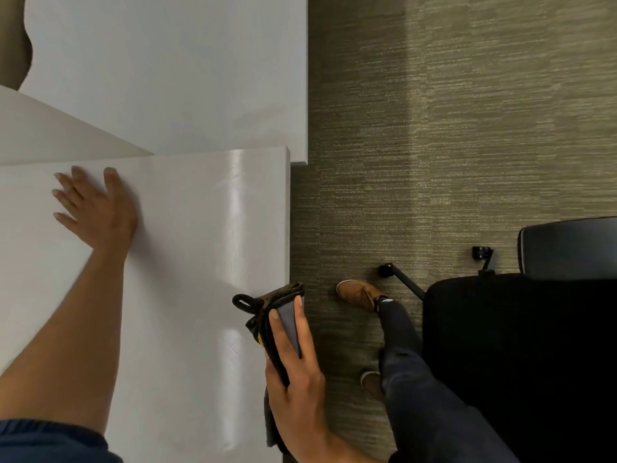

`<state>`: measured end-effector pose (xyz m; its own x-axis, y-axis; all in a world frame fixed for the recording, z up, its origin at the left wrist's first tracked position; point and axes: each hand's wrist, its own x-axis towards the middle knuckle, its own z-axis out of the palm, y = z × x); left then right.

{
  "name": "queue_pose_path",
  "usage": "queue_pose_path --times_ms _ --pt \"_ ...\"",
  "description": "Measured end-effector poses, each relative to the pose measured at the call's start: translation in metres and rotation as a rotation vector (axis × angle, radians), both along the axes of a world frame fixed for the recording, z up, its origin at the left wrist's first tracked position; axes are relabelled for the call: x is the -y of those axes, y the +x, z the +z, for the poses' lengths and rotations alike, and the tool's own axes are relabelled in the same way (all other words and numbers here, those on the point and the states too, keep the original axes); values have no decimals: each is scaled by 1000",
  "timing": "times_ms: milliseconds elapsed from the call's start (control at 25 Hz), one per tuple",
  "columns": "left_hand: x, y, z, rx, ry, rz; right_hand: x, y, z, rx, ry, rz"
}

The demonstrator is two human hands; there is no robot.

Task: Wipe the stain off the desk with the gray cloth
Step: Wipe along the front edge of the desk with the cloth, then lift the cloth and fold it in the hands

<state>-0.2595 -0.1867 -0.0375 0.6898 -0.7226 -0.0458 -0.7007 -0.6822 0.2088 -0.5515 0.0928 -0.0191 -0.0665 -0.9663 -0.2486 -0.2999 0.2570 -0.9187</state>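
2 hands show, both arms cut off by the frame's bottom edge. No stain can be made out on the desk (187, 228); only glare streaks cross its glossy white top. The cloth's (283, 315) lower part is hidden behind the right hand (297, 379). A second white surface lies beyond the desk. Right of the desk is olive ribbed carpet (434, 128), a black chair (517, 345) with its base partly hidden, and a brown shoe (357, 292). The left hand (96, 208) lies flat and spread on the desk, holding nothing. The right hand grips the cloth at the desk's right edge: gray, folded, dark-bordered, with a black loop and a yellow tag.
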Motion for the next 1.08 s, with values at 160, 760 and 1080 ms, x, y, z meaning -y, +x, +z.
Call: queue_pose_path --times_ms 160,760,1080 --pt "-1 2 -1 -10 -4 -7 -9 -2 15 34 68 -16" --pt "-168 -62 83 -499 -370 -60 2 -15 93 309 323 218" --pt "-324 -160 142 -342 -579 39 67 23 119 528 405 220"
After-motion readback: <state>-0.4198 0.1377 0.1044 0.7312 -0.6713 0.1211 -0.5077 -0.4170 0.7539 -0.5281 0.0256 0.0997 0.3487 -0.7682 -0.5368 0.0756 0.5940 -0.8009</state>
